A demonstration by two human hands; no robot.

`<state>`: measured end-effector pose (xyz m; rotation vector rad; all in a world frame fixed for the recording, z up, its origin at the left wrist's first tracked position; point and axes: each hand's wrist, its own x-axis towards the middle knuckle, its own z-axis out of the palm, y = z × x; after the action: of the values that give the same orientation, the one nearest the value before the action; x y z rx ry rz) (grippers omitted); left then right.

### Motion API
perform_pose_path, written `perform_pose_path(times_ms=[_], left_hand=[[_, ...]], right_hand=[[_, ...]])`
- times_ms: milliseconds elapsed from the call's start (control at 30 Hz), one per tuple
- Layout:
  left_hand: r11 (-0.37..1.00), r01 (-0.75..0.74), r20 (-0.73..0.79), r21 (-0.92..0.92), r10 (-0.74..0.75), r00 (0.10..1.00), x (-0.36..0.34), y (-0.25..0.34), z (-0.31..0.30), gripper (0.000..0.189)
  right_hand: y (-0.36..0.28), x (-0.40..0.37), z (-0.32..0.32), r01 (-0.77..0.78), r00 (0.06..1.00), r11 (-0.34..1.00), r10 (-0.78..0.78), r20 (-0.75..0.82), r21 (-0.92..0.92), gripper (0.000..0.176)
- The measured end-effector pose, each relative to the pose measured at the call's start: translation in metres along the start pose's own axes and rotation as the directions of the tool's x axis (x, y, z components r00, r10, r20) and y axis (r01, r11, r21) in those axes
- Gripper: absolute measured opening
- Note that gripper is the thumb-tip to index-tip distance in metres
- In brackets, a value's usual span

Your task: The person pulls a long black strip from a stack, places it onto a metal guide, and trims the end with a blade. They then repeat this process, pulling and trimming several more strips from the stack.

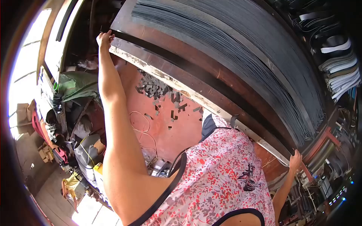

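Note:
A long black strip (203, 80), perhaps rubber or leather, stretches along the near side of a brown wooden table (166, 34). At its far left end, the fingers of my left hand (105, 38) are closed on it by the table corner. My right hand (296, 160) pinches the opposite end at the lower right, its fingers partly hidden. Beyond the strip lies a wide stack of long dark grey strips (233, 41), their edges layered. My arms are spread wide, and my body in a floral top is close to the table's worn white edge (175, 83).
Small dark offcuts (154, 86) litter the red floor (166, 139), where a thin cable (154, 137) also lies. Bags and clutter (86, 150) stand at left, near a green sheet (77, 84). Pale and dark folded pieces (341, 71) are at the far right, above a metal roller (320, 154).

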<state>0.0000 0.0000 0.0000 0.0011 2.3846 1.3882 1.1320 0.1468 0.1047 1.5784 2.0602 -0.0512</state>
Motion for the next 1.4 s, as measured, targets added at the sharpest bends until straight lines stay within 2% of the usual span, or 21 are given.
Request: perform_pose_path(times_ms=[200,300,500,567,600,633,667,700,733,767,800,833,867,900,933,967,1100,1200,1267,1367,1400], left_hand=[[0.995,-0.007,-0.046,-0.102,0.002,0.999,0.010,-0.014,0.016,0.020],[0.998,0.026,-0.015,-0.061,-0.027,1.000,0.017,-0.015,0.012,0.023],[1.000,0.020,-0.012,-0.002,-0.020,1.000,0.024,-0.020,0.007,0.023],[0.995,-0.026,-0.082,-0.100,0.018,0.996,0.030,-0.027,0.008,0.030],[0.997,-0.067,-0.272,-0.037,0.054,0.961,0.028,-0.026,0.014,0.034],[0.946,-0.023,-0.335,0.323,0.137,0.932,0.004,-0.007,0.020,0.042],[0.721,-0.212,-0.274,0.659,0.493,0.826,-0.008,-0.005,0.026,0.043],[0.349,-0.303,-0.081,0.887,0.762,0.642,-0.021,-0.003,0.031,0.044],[0.341,-0.525,0.150,0.779,0.712,0.686,-0.062,0.017,0.046,0.046],[0.351,-0.709,0.383,0.611,0.653,0.653,-0.111,0.035,0.065,0.047],[0.441,-0.824,0.620,0.356,0.548,0.561,-0.141,0.029,0.080,0.047],[0.409,-0.869,0.764,0.279,0.453,0.459,-0.178,0.018,0.099,0.046],[0.224,-0.938,0.880,0.264,0.342,0.329,-0.231,0.025,0.110,0.048],[0.035,-0.991,0.975,0.126,0.182,0.130,-0.259,0.019,0.120,0.056],[-0.084,-0.996,0.984,0.012,0.179,-0.003,-0.280,0.007,0.130,0.065],[-0.090,-0.990,0.961,-0.106,0.247,-0.125,-0.284,-0.012,0.137,0.066],[-0.153,-0.983,0.963,-0.102,0.233,-0.136,-0.299,-0.021,0.146,0.051],[-0.129,-0.987,0.953,-0.101,0.273,-0.133,-0.291,-0.026,0.145,0.039],[-0.156,-0.980,0.943,-0.123,0.290,-0.164,-0.292,-0.028,0.144,0.039],[-0.114,-0.989,0.952,-0.097,0.278,-0.126,-0.290,-0.036,0.143,0.042],[-0.112,-0.989,0.954,-0.100,0.273,-0.127,-0.289,-0.039,0.142,0.042]], right_hand=[[-0.023,0.018,-0.002,-0.062,0.991,0.998,0.065,0.116,-0.024,0.031],[-0.030,0.019,0.002,-0.002,1.000,0.999,0.003,0.011,-0.045,0.027],[-0.041,0.021,-0.001,-0.019,0.999,1.000,0.019,0.034,0.004,0.032],[-0.039,0.022,0.004,-0.037,0.996,0.999,0.036,0.078,0.003,0.034],[-0.040,0.023,0.004,-0.048,0.996,0.999,0.046,0.077,0.024,0.036],[-0.040,0.024,0.003,-0.061,0.996,0.997,0.057,0.075,0.044,0.038],[-0.040,0.024,0.005,-0.083,0.994,0.995,0.078,0.080,0.058,0.043],[-0.039,0.024,0.004,-0.090,0.993,0.994,0.085,0.082,0.056,0.043],[-0.040,0.025,0.003,-0.081,0.993,0.996,0.076,0.085,0.049,0.044],[-0.042,0.025,0.004,-0.073,0.994,0.996,0.069,0.089,0.043,0.045],[-0.043,0.024,0.005,-0.093,0.993,0.993,0.087,0.078,0.073,0.046],[-0.043,0.024,0.006,-0.096,0.993,0.993,0.090,0.083,0.072,0.046],[-0.043,0.025,0.007,-0.093,0.992,0.992,0.085,0.089,0.082,0.046],[-0.043,0.026,0.008,-0.092,0.992,0.992,0.083,0.094,0.091,0.046],[-0.042,0.027,0.008,-0.079,0.993,0.993,0.070,0.098,0.093,0.047],[-0.041,0.027,0.010,-0.075,0.992,0.993,0.065,0.105,0.094,0.048],[-0.024,0.023,0.022,-0.028,0.997,0.987,0.017,0.070,0.161,0.050],[-0.023,0.017,0.012,-0.007,0.999,0.976,0.000,0.033,0.219,0.042],[-0.006,0.006,0.012,0.004,1.000,0.974,-0.002,-0.008,0.228,0.041],[0.021,-0.006,0.026,-0.014,0.994,0.977,0.036,-0.101,0.211,0.041],[0.022,-0.004,0.024,-0.074,0.997,0.978,0.073,0.013,0.197,0.044]])
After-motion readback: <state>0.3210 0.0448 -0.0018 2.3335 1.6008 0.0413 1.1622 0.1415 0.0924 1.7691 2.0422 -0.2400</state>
